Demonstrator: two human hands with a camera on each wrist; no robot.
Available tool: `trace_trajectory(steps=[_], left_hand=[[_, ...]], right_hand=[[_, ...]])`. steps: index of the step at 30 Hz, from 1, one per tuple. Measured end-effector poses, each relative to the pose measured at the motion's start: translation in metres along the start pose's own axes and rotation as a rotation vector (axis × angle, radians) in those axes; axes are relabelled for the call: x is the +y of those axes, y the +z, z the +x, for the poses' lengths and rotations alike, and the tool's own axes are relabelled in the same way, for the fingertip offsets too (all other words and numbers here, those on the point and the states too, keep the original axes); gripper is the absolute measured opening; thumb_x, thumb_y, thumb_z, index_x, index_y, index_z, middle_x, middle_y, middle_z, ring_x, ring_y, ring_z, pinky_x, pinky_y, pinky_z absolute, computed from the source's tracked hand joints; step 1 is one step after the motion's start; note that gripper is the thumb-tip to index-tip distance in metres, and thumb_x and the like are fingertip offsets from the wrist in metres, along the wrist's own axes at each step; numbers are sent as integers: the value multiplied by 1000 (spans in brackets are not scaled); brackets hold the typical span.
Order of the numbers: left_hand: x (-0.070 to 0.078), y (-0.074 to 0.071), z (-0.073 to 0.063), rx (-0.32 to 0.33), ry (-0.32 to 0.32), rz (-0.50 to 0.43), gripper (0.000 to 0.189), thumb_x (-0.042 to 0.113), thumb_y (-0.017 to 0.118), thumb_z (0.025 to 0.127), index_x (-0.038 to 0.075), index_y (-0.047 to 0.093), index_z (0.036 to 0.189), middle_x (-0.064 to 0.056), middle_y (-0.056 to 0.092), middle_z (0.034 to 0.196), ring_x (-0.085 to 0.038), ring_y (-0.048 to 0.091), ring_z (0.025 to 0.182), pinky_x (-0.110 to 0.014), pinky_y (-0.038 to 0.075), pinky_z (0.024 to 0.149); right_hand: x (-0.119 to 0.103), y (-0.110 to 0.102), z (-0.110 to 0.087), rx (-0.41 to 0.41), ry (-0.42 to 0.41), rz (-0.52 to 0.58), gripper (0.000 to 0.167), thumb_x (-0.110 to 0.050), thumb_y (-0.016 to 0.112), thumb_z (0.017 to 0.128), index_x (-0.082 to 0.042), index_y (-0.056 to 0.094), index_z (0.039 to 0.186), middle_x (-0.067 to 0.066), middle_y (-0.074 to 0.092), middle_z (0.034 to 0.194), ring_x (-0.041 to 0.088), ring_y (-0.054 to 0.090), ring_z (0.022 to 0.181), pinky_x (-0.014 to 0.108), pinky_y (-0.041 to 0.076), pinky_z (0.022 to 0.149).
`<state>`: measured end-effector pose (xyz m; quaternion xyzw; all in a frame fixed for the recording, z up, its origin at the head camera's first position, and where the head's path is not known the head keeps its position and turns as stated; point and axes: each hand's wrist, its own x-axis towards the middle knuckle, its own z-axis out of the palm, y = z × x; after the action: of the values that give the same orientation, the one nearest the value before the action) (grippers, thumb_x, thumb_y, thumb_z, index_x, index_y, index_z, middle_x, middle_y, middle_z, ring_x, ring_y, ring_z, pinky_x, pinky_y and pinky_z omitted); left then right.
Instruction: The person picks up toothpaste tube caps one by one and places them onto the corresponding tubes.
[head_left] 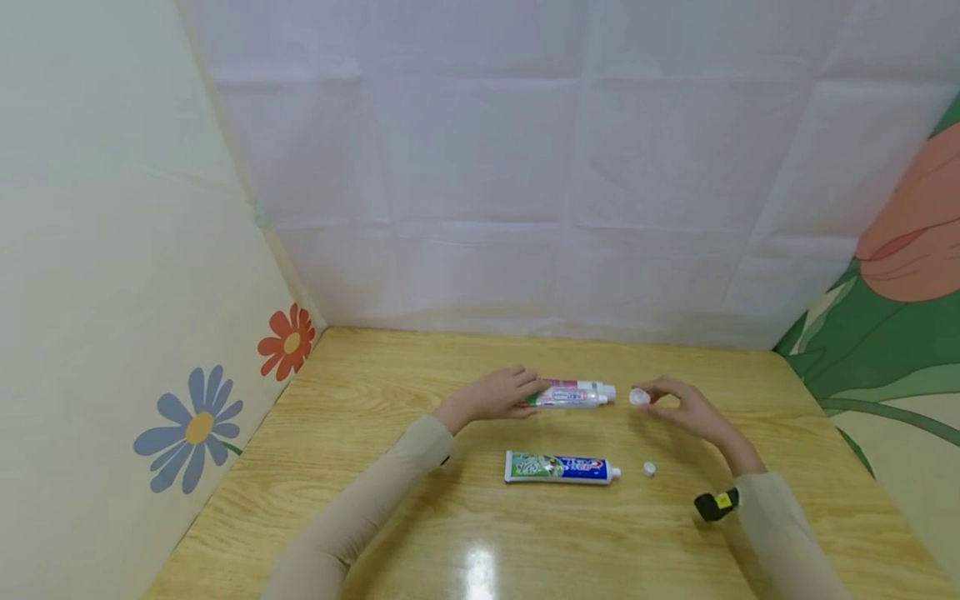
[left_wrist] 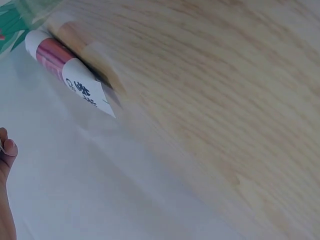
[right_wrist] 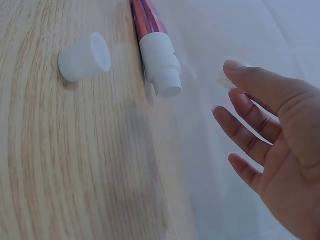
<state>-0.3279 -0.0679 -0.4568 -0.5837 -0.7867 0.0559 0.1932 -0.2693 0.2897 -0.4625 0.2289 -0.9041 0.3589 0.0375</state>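
My left hand [head_left: 498, 393] grips a pale toothpaste tube [head_left: 567, 398] with a green end, its small white nozzle pointing right. Right behind it lies a pink-and-white toothpaste tube [head_left: 583, 385] with a white cap, also seen in the right wrist view as a pink tube [right_wrist: 159, 57]. I cannot tell whether the left hand touches this one too. Just right of both nozzles, my right hand [head_left: 686, 408] pinches a white cap [head_left: 639, 397] between thumb and index finger; the other fingers are loosely bent. The thumb partly hides this cap [right_wrist: 229, 77] in the right wrist view.
Nearer me on the wooden table [head_left: 390, 517] lies a green-and-blue toothpaste tube [head_left: 558, 468], nozzle to the right. A loose white cap [head_left: 649, 469] rests beyond its nozzle. White sheeting [head_left: 480, 275] stands along the back edge, with flower-painted walls at both sides.
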Motion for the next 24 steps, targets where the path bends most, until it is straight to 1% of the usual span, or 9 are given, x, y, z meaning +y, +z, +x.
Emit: trace_trajectory(steps=[3, 7, 9, 14, 15, 17, 20, 21, 24], left_hand=[[-1, -2, -2, 23, 17, 31, 45, 38, 51, 94, 10, 49, 130, -1, 56, 103, -13, 51, 86, -26, 46, 78], [-3, -5, -3, 58, 19, 16, 45, 36, 52, 94, 10, 49, 130, 0, 55, 102, -11, 51, 84, -24, 46, 75], [-3, -7, -4, 85, 22, 7, 45, 35, 55, 93, 10, 49, 130, 0, 55, 100, -11, 50, 83, -24, 46, 73], [-7, -6, -6, 164, 44, 14, 48, 32, 62, 88, 9, 50, 128, 0, 54, 96, -10, 48, 78, -22, 45, 68], [-8, -6, -6, 180, 49, 15, 46, 34, 59, 91, 8, 50, 128, 0, 54, 95, -10, 48, 78, -22, 44, 68], [-10, -6, -7, 207, 59, 10, 44, 35, 53, 94, 8, 50, 128, 0, 54, 95, -9, 48, 77, -21, 45, 68], [-13, -8, -8, 237, 74, 15, 44, 34, 51, 95, 7, 50, 129, -1, 55, 96, -10, 49, 78, -21, 45, 68], [-14, -9, -8, 250, 78, 16, 44, 34, 52, 94, 7, 51, 128, -1, 55, 96, -10, 49, 78, -21, 45, 68], [-15, -12, -9, 284, 97, 26, 48, 30, 64, 88, 6, 51, 128, -2, 56, 96, -10, 49, 77, -21, 45, 66]], right_hand=[[-3, 0, 0, 14, -9, -11, 32, -20, 64, 88, -8, 62, 118, 4, 62, 101, 19, 56, 90, 51, 44, 83], [-15, -2, -1, 32, -6, -26, 31, -18, 64, 88, -7, 62, 117, 7, 61, 104, 22, 56, 92, 47, 44, 83], [-26, -5, -2, 34, -3, -14, 30, -14, 64, 88, -5, 62, 117, 11, 60, 107, 27, 56, 94, 49, 44, 84], [-53, -12, -5, 21, 5, 13, 30, -8, 63, 87, 2, 60, 115, 20, 59, 113, 36, 56, 99, 58, 41, 87], [-56, -13, -5, 17, 13, 11, 30, -9, 63, 88, 2, 60, 116, 20, 60, 113, 37, 56, 100, 59, 40, 88], [-59, -14, -5, 10, 22, 10, 31, -9, 62, 88, 3, 59, 117, 21, 60, 113, 37, 56, 100, 60, 39, 89], [-57, -13, -4, 7, 26, 19, 32, -9, 62, 89, 3, 59, 118, 19, 62, 110, 35, 56, 98, 60, 38, 89], [-54, -12, -3, 10, 23, 21, 32, -9, 62, 88, 2, 59, 118, 19, 62, 109, 34, 56, 98, 60, 38, 89], [-41, -8, -1, 17, 9, 10, 33, -12, 62, 89, -1, 59, 120, 14, 63, 109, 29, 56, 96, 57, 40, 88]])
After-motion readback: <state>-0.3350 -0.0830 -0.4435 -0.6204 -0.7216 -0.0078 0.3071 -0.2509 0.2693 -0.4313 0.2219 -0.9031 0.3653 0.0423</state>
